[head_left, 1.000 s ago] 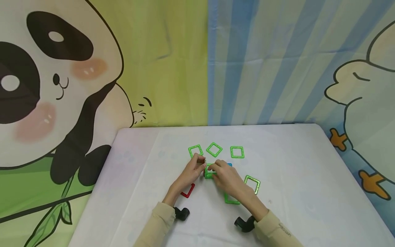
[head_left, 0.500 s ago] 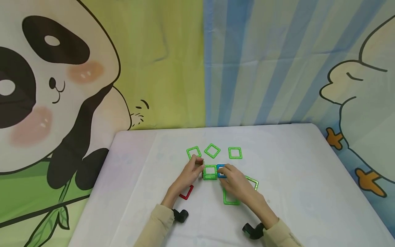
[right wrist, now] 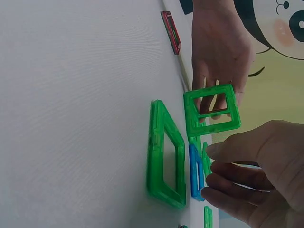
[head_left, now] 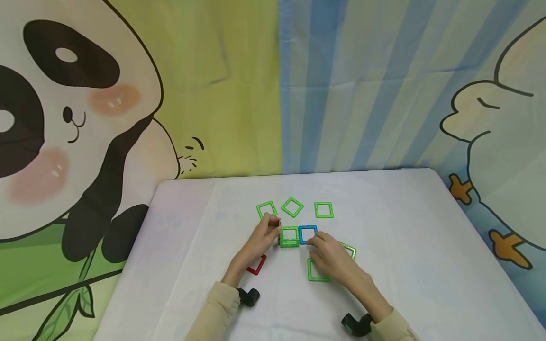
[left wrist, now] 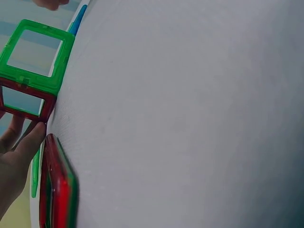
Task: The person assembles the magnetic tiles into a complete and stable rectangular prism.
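A small upright structure of square magnetic tiles stands mid-table, with a green tile (head_left: pixel 290 244) at its front and a red tile (left wrist: pixel 47 107) on its left side. My left hand (head_left: pixel 261 240) holds the red tile between thumb and fingers. A blue magnetic tile (head_left: pixel 300 235) lies flat against the structure's right side. My right hand (head_left: pixel 334 258) is at its lower right corner, fingers bent and the thumb apart from them (right wrist: pixel 266 166). Nothing shows between them.
Three green tiles lie in a row behind: left (head_left: pixel 259 211), middle (head_left: pixel 283 206) and right (head_left: pixel 316 210). A red tile (head_left: pixel 257 271) lies by my left wrist, stacked with green in the left wrist view. Two more green tiles (head_left: pixel 320 279) lie under my right forearm.
My right hand has moved right, off the green structure and past the blue tile, which now shows almost fully beside it. The left hand has stayed at the structure's left side.
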`<state>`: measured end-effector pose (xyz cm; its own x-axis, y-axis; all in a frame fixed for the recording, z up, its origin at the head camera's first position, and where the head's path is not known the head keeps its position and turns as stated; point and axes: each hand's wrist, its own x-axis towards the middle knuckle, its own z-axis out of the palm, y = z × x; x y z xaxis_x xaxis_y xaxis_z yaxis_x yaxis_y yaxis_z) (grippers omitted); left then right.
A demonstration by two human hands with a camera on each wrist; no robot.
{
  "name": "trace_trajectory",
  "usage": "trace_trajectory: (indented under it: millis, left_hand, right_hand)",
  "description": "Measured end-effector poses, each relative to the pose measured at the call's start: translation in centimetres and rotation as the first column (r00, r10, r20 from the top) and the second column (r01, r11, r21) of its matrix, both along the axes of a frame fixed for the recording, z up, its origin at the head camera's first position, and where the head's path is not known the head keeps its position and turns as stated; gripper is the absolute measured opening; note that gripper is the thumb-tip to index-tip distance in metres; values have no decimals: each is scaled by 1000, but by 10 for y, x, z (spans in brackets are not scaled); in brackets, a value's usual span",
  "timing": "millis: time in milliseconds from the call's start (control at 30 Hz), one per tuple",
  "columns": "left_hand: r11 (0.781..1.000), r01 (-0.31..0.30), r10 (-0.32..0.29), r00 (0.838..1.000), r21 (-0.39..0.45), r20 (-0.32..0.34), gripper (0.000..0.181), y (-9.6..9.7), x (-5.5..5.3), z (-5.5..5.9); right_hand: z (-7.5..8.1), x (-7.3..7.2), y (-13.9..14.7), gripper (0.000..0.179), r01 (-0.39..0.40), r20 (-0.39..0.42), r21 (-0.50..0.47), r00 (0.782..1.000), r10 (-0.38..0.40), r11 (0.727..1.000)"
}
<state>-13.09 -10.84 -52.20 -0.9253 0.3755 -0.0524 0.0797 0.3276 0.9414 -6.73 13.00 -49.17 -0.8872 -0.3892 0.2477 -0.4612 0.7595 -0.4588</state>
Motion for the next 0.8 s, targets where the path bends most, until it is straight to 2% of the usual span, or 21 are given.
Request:
trace_trajectory:
  millis: [200,467,667,800]
  left_hand:
    - [1000,-2,2,1000,-6,0,36,0,0,-1]
    - [1000,-14,14,1000,-19,4,36,1,1,0]
    - [1000,-13,13,1000,-24,-6,36,2,0,0]
    - [999,-12,12,1000,-34,2,35,1,0,0]
  right_hand:
    - [-3,6,4,20,-13,-16,20,1000,14,1000]
    - [-8,12,10,21,-52,15,33,999,52,998]
    - [-11,15,14,22,-46,-23,87,999,48,995]
    - [-11,17,17,22,-37,-15,109,999,39,993]
